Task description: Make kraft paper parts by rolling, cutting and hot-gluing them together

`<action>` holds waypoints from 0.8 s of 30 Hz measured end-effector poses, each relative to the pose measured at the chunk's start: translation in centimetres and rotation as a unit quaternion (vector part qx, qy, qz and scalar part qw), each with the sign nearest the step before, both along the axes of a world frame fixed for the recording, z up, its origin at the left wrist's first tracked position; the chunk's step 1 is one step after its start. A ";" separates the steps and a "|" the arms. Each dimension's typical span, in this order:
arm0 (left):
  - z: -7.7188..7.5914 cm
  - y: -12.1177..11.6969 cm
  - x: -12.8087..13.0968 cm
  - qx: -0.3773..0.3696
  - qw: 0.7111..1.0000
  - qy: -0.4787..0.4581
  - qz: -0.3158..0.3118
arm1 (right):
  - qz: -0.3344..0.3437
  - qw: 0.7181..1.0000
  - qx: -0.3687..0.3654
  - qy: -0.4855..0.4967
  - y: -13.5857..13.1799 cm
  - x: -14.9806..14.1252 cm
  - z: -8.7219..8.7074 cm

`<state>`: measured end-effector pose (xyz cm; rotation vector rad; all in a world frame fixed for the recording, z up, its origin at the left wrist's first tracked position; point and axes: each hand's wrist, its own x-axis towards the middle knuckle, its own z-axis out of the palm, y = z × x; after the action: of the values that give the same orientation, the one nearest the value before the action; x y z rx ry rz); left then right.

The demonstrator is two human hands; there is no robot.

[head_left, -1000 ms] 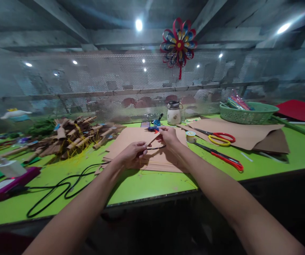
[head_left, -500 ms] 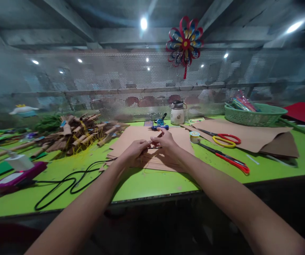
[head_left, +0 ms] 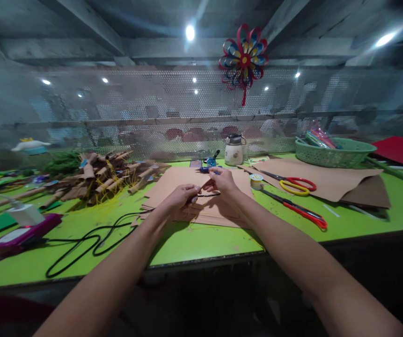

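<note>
Both my hands meet over a stack of brown kraft paper sheets [head_left: 183,180] on the green table [head_left: 201,241]. My left hand [head_left: 178,196] is closed in a pinch on a thin brown paper piece, fingertips almost touching those of the right. My right hand [head_left: 222,180] is also pinched shut on the same small piece, a little higher and further back. A thin dark strand runs under the fingers; what it is I cannot make out. A blue glue gun [head_left: 210,164] lies just behind my right hand.
Two red-handled scissors [head_left: 297,183] [head_left: 301,210] lie to the right beside a small tape roll [head_left: 256,180]. A heap of rolled paper tubes [head_left: 106,178] sits left, a black cable [head_left: 92,241] and pink device [head_left: 22,234] nearer. A green basket [head_left: 334,152] and white jar [head_left: 234,150] stand at the back.
A second ago my hands were apart with the piece stretched between them; they came together, and now the right hand has lifted slightly back again.
</note>
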<state>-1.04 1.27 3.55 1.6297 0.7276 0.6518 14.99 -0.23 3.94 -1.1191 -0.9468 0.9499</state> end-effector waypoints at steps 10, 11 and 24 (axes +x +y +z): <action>-0.1 0.1 -0.9 -0.132 0.988 -0.040 -0.062 | -0.023 1.000 0.009 -0.003 0.1 1.4 -0.6; -0.1 0.2 -0.8 -0.107 0.992 -0.035 -0.056 | -0.017 1.000 0.014 -0.001 0.0 1.3 -0.6; -0.2 0.0 -0.6 -0.077 0.996 -0.005 -0.054 | -0.042 0.998 0.052 0.014 -0.7 0.1 0.0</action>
<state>-1.65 1.25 3.36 1.5122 0.6605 0.5126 15.08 -0.98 3.91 -1.0483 -0.9092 0.8369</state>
